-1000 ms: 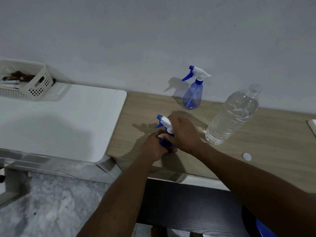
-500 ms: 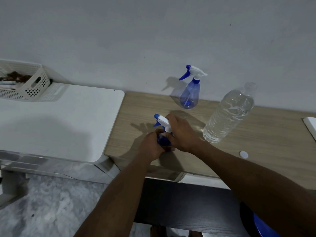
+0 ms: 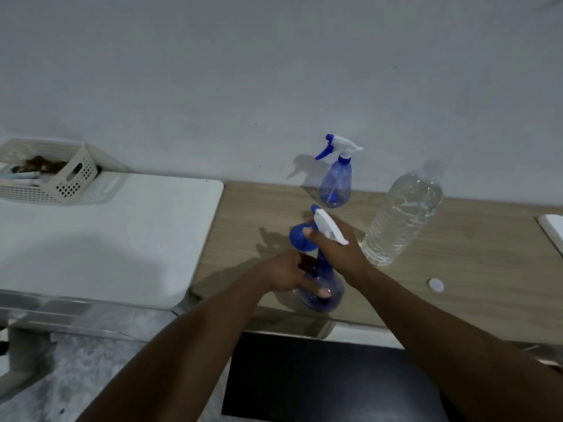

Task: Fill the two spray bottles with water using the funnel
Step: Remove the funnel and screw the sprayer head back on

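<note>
A translucent blue spray bottle stands near the front edge of the wooden table. My left hand grips its body. My right hand holds the white and blue spray head above the bottle's neck. A round blue funnel shows at my right fingertips; I cannot tell whether they hold it. A second spray bottle, with its head on, stands by the wall. A large clear water bottle without a cap stands to the right.
A small white cap lies on the wood right of my arm. A white table adjoins on the left and carries a lattice basket. A white object sits at the right edge. A dark seat is below the table front.
My right hand has lifted the spray head up off the near bottle. The blue funnel and the bottle's body, hidden by my hands before, now show.
</note>
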`<action>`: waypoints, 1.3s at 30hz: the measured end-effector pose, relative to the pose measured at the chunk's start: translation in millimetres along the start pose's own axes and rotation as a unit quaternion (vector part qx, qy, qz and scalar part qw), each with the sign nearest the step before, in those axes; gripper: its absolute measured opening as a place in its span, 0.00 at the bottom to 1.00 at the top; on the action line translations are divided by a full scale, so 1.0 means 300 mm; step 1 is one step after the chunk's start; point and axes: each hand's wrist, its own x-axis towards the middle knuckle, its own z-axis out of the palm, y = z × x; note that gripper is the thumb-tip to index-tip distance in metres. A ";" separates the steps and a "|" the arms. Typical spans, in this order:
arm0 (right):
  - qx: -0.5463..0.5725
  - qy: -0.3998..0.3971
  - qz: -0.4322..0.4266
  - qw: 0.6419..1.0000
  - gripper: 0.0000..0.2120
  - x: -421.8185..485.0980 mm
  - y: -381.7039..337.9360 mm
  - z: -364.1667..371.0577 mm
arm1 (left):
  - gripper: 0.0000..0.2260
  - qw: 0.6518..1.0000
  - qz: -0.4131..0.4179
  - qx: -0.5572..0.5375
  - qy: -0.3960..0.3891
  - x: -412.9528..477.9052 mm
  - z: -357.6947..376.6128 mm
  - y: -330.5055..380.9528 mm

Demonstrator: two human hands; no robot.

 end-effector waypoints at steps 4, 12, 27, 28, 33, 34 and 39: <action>-0.008 -0.016 0.034 0.999 0.11 -0.007 -0.008 -0.024 | 0.27 0.997 -0.043 -0.023 -0.066 -0.005 0.022 0.025; -0.077 -0.174 0.135 0.972 0.17 -0.027 -0.011 -0.114 | 0.18 0.952 -0.149 -0.084 0.253 -0.060 -0.233 -0.251; -0.142 -0.138 0.124 0.972 0.16 -0.032 0.013 -0.058 | 0.19 0.954 -0.141 -0.066 0.256 -0.055 -0.246 -0.296; -0.132 -0.142 0.124 0.973 0.15 -0.034 0.014 -0.061 | 0.19 0.954 -0.142 -0.065 0.257 -0.055 -0.248 -0.298; -0.145 -0.138 0.146 0.969 0.13 -0.039 0.030 -0.061 | 0.19 0.954 -0.148 -0.055 0.257 -0.068 -0.252 -0.297; -0.151 -0.134 0.148 0.968 0.13 -0.040 0.032 -0.058 | 0.19 0.954 -0.149 -0.053 0.256 -0.071 -0.251 -0.295; -0.134 -0.153 0.119 0.972 0.12 -0.040 -0.012 -0.043 | 0.19 0.955 -0.150 -0.053 0.250 -0.086 -0.255 -0.294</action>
